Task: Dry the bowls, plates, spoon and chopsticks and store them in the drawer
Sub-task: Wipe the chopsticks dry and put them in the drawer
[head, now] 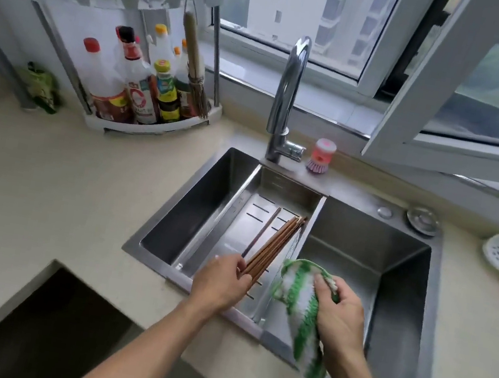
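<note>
Your left hand (221, 283) pinches the near ends of the chopsticks (271, 247), fanned over the sink (399, 313) tray (272, 199) so they drip there. Your right hand (340, 316) grips the cloth (296, 295) just beside them, ready to wipe.

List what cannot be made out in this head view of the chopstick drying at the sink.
- Chopsticks: near ends hidden under the left hand; their count is unclear where they overlap.
- Cloth: partly covered by the right hand gripping it.
- Drawer: dark inside, contents not visible, cut off by the bottom edge.
- Bowls, plates, spoon: none in view.
- Bottle labels: too small and blurred to read.
</note>
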`<state>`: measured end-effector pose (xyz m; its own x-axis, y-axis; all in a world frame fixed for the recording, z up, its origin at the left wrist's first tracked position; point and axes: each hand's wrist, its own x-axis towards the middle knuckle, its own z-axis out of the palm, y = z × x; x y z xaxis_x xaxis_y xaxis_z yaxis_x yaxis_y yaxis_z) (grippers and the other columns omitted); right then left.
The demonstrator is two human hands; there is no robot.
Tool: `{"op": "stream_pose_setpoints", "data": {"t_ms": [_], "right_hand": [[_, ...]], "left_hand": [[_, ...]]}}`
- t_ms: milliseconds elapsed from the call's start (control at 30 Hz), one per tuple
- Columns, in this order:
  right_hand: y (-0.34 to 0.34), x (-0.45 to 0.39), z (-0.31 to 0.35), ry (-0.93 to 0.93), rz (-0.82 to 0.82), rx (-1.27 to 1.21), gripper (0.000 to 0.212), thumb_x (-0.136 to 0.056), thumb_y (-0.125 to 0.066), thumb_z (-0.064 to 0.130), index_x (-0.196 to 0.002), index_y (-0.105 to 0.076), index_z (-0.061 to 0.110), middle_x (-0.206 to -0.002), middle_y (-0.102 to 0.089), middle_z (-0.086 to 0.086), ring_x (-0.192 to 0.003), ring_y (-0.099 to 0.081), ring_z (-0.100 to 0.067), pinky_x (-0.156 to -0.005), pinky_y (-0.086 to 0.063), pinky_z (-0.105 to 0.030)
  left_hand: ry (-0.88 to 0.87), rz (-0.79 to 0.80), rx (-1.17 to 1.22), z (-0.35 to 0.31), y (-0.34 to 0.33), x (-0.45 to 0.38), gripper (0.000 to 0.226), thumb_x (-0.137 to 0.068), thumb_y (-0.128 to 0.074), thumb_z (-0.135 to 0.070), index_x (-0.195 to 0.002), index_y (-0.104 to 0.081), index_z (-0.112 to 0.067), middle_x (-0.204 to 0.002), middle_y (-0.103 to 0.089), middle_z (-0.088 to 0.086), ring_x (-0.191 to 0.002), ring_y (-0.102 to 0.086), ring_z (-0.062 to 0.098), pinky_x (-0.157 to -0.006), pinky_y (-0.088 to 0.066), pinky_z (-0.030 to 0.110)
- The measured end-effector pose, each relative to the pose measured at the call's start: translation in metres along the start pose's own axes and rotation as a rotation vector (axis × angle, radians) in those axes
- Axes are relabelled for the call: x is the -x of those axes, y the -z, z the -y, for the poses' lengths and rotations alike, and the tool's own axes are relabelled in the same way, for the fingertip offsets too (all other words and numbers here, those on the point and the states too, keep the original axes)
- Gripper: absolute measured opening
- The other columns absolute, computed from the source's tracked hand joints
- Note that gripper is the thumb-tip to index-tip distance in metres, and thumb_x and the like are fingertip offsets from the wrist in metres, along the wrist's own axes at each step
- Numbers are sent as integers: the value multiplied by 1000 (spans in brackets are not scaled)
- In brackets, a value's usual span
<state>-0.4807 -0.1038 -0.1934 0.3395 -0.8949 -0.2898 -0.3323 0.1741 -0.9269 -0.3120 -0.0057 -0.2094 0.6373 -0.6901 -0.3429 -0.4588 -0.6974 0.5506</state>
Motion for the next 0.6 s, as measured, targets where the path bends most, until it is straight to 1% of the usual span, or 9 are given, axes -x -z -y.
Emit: {"op": "stream_pose_setpoints", "data": {"t_ms": [67,100,167,233,300,400,500,600], "right_hand": [[-6,-9,1,-15,-25,18,18,-99,-61,27,-87,-71,18,-77,-74,2,-73,-68,-17,-61,-47,-28],[-8,-10,4,-14,-25,19,18,-99,-60,26,-87,-71,19,-77,-74,3,-72,-67,-16,-60,-47,-27],[-16,-24,1,-43,-53,25,17,-99,-60,26,-88,-71,18,-78,-74,3,-72,-67,-16,-58,-47,-24],[-21,-29,0,-64,-65,16,16,-99,-60,26,-89,-71,19,-79,-74,3,-74,-68,-16,-58,-48,-22],[-24,-34,-4,-90,-87,9,15,-99,-61,25,-89,-71,20,-79,-74,3,-77,-70,-19,-62,-50,-26],[-24,-39,-5,-107,-98,17,17,-99,-60,25,-86,-69,19,-79,-74,-1,-76,-68,-22,-64,-50,-30],[-22,-46,-5,-105,-112,16,18,-100,-59,24,-85,-68,20,-83,-73,-5,-77,-67,-23,-66,-50,-31],[-19,-54,-7,-111,-81,34,17,-100,-58,28,-90,-69,20,-86,-73,-8,-83,-70,-31,-71,-56,-41]], "left_hand": [[-15,-21,-96,1,-6,-22,27,-96,-59,-33,-119,-57,-20,-117,-64,-1,-103,-58,17,-82,-44,28],[-13,-28,-135,4,-7,-28,31,-97,-59,-32,-123,-54,-19,-122,-60,2,-108,-55,18,-83,-41,28],[12,-1,-187,9,-15,-52,39,-97,-58,-38,-128,-48,-16,-130,-53,6,-117,-50,21,-88,-42,32],[75,34,-209,12,-19,-62,51,-94,-61,-47,-130,-45,-14,-134,-51,9,-121,-50,25,-94,-44,38],[110,76,-233,13,-26,-70,55,-92,-64,-49,-129,-46,-13,-134,-53,10,-123,-50,27,-94,-44,39],[135,112,-213,11,-32,-77,44,-93,-66,-42,-121,-52,-11,-126,-59,11,-119,-54,30,-94,-45,41],[165,169,-207,7,-38,-81,33,-91,-63,-31,-114,-58,-8,-119,-64,14,-113,-57,35,-93,-49,43],[190,179,-248,2,-41,-76,36,-87,-63,-32,-111,-61,-6,-116,-62,15,-109,-57,34,-92,-52,46]]}}
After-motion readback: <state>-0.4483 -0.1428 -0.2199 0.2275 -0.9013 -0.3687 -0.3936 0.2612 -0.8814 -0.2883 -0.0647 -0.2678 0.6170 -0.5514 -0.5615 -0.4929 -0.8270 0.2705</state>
